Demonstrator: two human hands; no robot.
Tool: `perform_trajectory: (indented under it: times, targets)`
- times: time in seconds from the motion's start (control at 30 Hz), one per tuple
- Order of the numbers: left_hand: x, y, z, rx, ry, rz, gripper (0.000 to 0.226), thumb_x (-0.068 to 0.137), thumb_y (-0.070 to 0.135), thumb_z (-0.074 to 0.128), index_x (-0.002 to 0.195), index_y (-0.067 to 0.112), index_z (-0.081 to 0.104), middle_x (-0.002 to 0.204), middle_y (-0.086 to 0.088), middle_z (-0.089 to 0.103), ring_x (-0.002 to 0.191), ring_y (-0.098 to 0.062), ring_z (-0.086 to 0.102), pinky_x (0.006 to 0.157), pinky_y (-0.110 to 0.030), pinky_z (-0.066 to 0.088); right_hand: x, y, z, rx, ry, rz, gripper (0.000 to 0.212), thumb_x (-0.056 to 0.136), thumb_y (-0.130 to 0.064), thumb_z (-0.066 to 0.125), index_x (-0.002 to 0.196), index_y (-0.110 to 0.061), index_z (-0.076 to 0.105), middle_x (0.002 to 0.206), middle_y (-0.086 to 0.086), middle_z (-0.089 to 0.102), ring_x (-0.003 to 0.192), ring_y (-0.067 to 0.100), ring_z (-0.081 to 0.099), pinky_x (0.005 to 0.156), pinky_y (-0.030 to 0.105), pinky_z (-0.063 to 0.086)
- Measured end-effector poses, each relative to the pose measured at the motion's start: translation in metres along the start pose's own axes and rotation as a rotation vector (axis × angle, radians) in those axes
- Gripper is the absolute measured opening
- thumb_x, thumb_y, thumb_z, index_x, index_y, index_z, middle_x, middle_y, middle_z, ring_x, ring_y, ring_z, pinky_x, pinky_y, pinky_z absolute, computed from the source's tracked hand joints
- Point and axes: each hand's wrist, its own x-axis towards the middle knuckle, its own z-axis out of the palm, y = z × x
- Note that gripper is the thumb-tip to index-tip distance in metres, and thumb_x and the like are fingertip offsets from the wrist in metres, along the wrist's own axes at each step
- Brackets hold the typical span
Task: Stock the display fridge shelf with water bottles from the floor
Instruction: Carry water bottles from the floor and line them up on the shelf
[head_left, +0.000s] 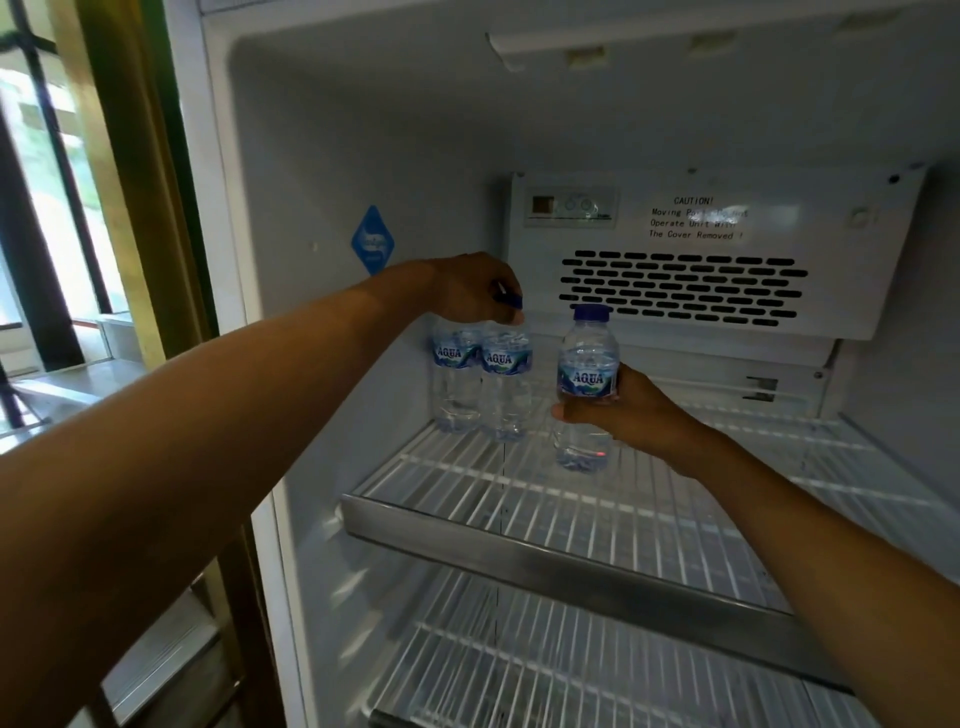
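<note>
**Caps Covered, Labels Blurred**

The left hand (475, 291) hides the caps of two bottles (483, 379) at frame centre; caution label (696, 218) upper right partly smeared, unreadable; lower shelf (519, 670) cut off by the bottom edge; both arms run out of frame.

Left hand (475, 288) grips from above, fingers (511, 314) curled over the blue caps of two bottles (483, 379) standing side by side, touching, at the shelf's (571, 556) back left. Right hand (631, 410) holds a third bottle (587, 387) around its middle, upright, thumb across the front below the label; its base is at or just above the wires, can't tell which. Third bottle sits just right of the left fingers' pair, apart from it. Vent panel (685, 286) behind. Lower shelf (519, 670) below.
</note>
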Motion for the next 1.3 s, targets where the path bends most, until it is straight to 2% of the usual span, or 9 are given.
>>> perform_trajectory:
  times: [0.1,0.17,0.33,0.5,0.67,0.77,0.9,1.03,1.3]
  targets:
    - [0.000,-0.001,0.001,0.016,0.014,0.019,0.039,0.095,0.032,0.058,0.128,0.013,0.057,0.125,-0.005,0.059,0.116,-0.020,0.054,0.100,-0.029,0.041,-0.007,0.000,-0.005,-0.098,-0.068,0.060,0.038,0.076,-0.026,0.079,0.110,-0.031,0.061,0.102,-0.010,0.067,0.090,0.005,0.063,0.066,0.019,0.055]
    - [0.000,-0.001,0.001,0.044,0.004,0.024,0.039,0.097,0.031,0.054,0.131,0.012,0.055,0.130,-0.007,0.057,0.119,-0.021,0.053,0.102,-0.028,0.039,-0.009,0.003,-0.005,-0.120,-0.016,0.058,0.047,0.073,-0.031,0.080,0.117,-0.028,0.061,0.108,-0.007,0.067,0.096,0.008,0.063,0.068,0.026,0.057]
    - [-0.001,-0.001,0.004,0.032,0.031,0.032,0.043,0.096,0.033,0.055,0.134,0.015,0.052,0.135,-0.007,0.055,0.122,-0.022,0.051,0.101,-0.027,0.037,0.000,0.007,0.007,-0.172,0.146,-0.045,0.060,0.071,-0.029,0.083,0.125,-0.017,0.057,0.112,-0.006,0.064,0.089,-0.001,0.059,0.069,0.004,0.044]
    - [0.002,-0.004,0.011,0.127,-0.039,-0.013,0.074,0.077,0.047,0.075,0.139,0.026,0.040,0.142,-0.002,0.045,0.125,-0.023,0.046,0.110,-0.036,0.030,0.018,0.010,0.011,-0.221,0.157,-0.007,0.074,0.067,-0.036,0.085,0.130,-0.013,0.053,0.125,0.002,0.062,0.113,0.016,0.057,0.090,0.024,0.045]
    - [0.006,-0.002,0.012,0.180,-0.033,0.019,0.073,0.079,0.048,0.072,0.140,0.025,0.038,0.140,-0.001,0.047,0.126,-0.022,0.046,0.118,-0.039,0.009,0.028,0.009,0.005,-0.256,0.110,0.028,0.073,0.063,-0.040,0.086,0.126,-0.017,0.059,0.121,0.002,0.065,0.108,0.015,0.061,0.074,0.018,0.053]
    - [0.006,-0.001,0.009,0.201,-0.058,0.025,0.074,0.081,0.048,0.070,0.142,0.022,0.037,0.141,-0.002,0.047,0.126,-0.023,0.046,0.118,-0.037,0.011,0.025,0.011,0.010,-0.238,0.171,0.008,0.073,0.063,-0.038,0.087,0.126,-0.015,0.058,0.121,0.001,0.065,0.109,0.014,0.059,0.087,0.023,0.048]
    - [0.005,-0.002,0.007,0.129,-0.088,0.023,0.075,0.081,0.043,0.072,0.143,0.021,0.036,0.143,-0.004,0.044,0.126,-0.023,0.045,0.110,-0.034,0.029,0.022,0.011,0.011,-0.221,0.198,-0.010,0.072,0.064,-0.036,0.086,0.126,-0.015,0.058,0.120,0.001,0.065,0.107,0.013,0.059,0.085,0.020,0.046]
    - [0.004,-0.006,0.007,0.058,-0.105,0.016,0.077,0.082,0.040,0.072,0.145,0.021,0.033,0.146,-0.003,0.041,0.129,-0.022,0.043,0.108,-0.032,0.033,0.024,0.008,0.019,-0.241,0.185,-0.038,0.071,0.066,-0.034,0.086,0.127,-0.014,0.056,0.114,-0.004,0.062,0.099,0.007,0.057,0.068,0.002,0.040]
    - [0.003,-0.009,0.009,0.106,-0.101,0.014,0.080,0.084,0.041,0.070,0.150,0.025,0.026,0.152,-0.001,0.034,0.136,-0.022,0.036,0.114,-0.034,0.020,0.030,0.009,0.028,-0.185,0.186,-0.017,0.079,0.065,-0.035,0.086,0.132,-0.014,0.051,0.125,0.001,0.061,0.105,0.012,0.057,0.083,0.022,0.046]
